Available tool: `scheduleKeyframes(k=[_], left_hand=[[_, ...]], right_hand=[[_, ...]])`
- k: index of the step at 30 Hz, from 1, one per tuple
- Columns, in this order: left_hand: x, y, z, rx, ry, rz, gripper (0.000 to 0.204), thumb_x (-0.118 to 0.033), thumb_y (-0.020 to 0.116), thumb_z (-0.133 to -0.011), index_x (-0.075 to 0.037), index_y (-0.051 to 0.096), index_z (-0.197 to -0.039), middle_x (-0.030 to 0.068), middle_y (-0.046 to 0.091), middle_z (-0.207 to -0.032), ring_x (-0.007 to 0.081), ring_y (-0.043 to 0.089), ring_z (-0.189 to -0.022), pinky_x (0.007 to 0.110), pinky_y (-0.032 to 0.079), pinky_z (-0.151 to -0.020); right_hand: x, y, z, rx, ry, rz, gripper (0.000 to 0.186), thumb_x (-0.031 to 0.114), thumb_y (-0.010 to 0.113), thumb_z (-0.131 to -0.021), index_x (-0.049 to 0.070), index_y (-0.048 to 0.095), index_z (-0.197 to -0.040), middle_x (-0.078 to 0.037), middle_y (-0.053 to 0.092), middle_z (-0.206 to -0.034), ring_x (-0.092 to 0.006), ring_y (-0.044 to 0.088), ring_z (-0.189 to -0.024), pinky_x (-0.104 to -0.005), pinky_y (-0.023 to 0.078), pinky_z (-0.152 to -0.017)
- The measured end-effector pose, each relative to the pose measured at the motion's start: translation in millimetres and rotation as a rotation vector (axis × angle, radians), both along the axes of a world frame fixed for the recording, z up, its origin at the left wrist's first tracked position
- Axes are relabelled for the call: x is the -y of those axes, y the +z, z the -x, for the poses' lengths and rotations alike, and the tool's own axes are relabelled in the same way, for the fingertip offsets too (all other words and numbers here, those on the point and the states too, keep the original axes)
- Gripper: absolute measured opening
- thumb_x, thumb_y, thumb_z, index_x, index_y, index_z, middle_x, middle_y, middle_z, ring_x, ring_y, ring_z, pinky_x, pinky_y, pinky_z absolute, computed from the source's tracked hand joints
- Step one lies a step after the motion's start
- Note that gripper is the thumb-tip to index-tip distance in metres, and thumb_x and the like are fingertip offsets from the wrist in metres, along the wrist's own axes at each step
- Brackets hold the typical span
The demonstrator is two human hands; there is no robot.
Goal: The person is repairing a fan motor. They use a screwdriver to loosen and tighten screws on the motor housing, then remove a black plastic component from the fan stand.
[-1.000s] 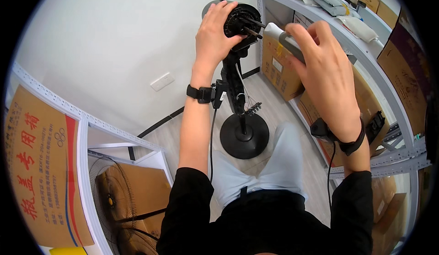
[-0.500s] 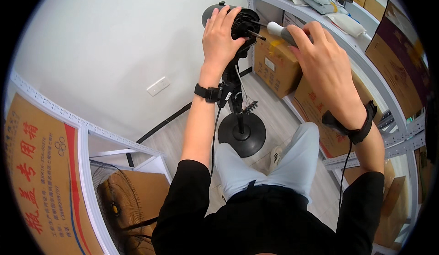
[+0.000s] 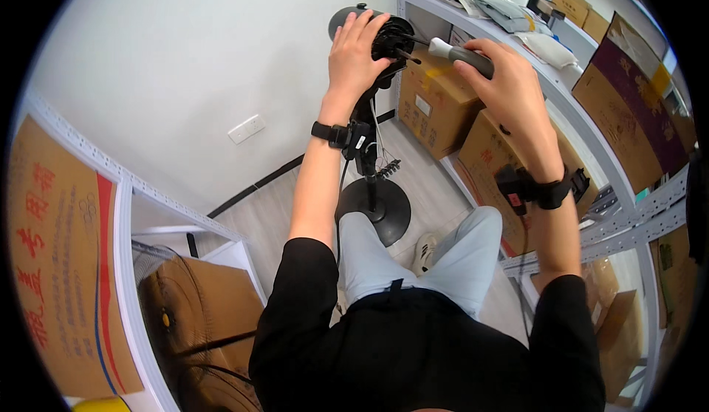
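The head of a pedestal fan [image 3: 342, 22], a dark grey rounded motor housing with its black front bared, stands ahead of me on a black pole. My left hand [image 3: 354, 61] is wrapped over that front, thumb low and fingers on top. A dark rod, probably the motor shaft, sticks out past my thumb. My right hand [image 3: 509, 79] is closed round a screwdriver [image 3: 473, 60] with a grey and white handle. Its thin blade reaches left into the motor's front; the tip is hidden. The fan's round black base [image 3: 391, 216] rests on the floor near my knees.
White wall with a socket plate [image 3: 246, 128] behind. Cardboard boxes [image 3: 436, 113] and a shelf rack [image 3: 591, 109] with packets are on the right. A large carton [image 3: 59, 279], rack and wire fan guard [image 3: 166, 316] stand at left.
My right hand's fingers have shifted back along the screwdriver handle, baring more of it, and the forearm has moved left. My left hand keeps its hold. The whole view has shifted slightly.
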State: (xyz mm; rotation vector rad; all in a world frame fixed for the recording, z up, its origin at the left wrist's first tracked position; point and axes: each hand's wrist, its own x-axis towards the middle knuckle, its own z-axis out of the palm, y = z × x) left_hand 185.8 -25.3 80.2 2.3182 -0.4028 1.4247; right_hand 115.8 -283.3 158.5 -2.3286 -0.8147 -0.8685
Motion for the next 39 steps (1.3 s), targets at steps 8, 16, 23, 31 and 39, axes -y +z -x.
scheduleKeyframes(k=[8, 16, 23, 31, 39], left_hand=[[5.7, 6.2, 2.0, -0.051, 0.032, 0.033, 0.079, -0.019, 0.085, -0.065, -0.024, 0.053, -0.137, 0.0063, 0.051, -0.144, 0.0335, 0.044, -0.137, 0.047, 0.04, -0.112], [5.0, 11.0, 6.8, -0.063, 0.074, 0.004, 0.079, -0.021, 0.086, -0.065, -0.025, 0.053, -0.137, 0.004, 0.052, -0.145, 0.0324, 0.043, -0.138, 0.044, 0.044, -0.109], [16.4, 6.9, 3.3, -0.037, 0.053, -0.036, 0.081, -0.019, 0.087, -0.065, -0.023, 0.053, -0.138, 0.0057, 0.051, -0.146, 0.0319, 0.042, -0.139, 0.043, 0.043, -0.11], [11.8, -4.9, 6.4, -0.058, -0.13, 0.074, 0.089, -0.007, 0.08, -0.064, -0.013, 0.046, -0.146, 0.0132, 0.043, -0.152, 0.0302, 0.037, -0.143, 0.039, 0.036, -0.115], [36.0, -31.3, 12.0, 0.042, 0.036, 0.21, 0.09, -0.011, 0.08, -0.075, -0.009, 0.033, -0.153, 0.0135, 0.038, -0.155, 0.0312, 0.036, -0.143, 0.041, 0.032, -0.116]], right_hand=[[-7.7, -24.6, -7.8, 0.193, 0.02, -0.069, 0.029, 0.026, 0.07, -0.089, 0.006, 0.067, -0.109, -0.018, 0.066, -0.092, -0.0382, 0.067, -0.077, -0.0442, 0.054, -0.069], [-9.6, -12.0, 0.2, 0.212, 0.08, -0.071, 0.029, 0.026, 0.073, -0.086, 0.005, 0.066, -0.105, -0.014, 0.068, -0.085, -0.0344, 0.067, -0.073, -0.0428, 0.054, -0.064], [6.6, -20.4, 13.6, 0.203, -0.047, -0.21, 0.027, 0.026, 0.076, -0.082, 0.009, 0.07, -0.101, -0.011, 0.069, -0.081, -0.0304, 0.068, -0.071, -0.0386, 0.054, -0.063], [89.3, -94.9, -8.5, -0.111, -0.237, -0.686, 0.033, 0.027, 0.077, -0.084, 0.005, 0.073, -0.107, -0.014, 0.073, -0.087, -0.0227, 0.07, -0.074, -0.0309, 0.054, -0.069], [209.7, -247.4, -79.3, -0.472, -0.687, -0.829, 0.041, 0.039, 0.073, -0.088, 0.004, 0.074, -0.109, -0.006, 0.067, -0.066, -0.0102, 0.06, -0.056, -0.0274, 0.048, -0.059]])
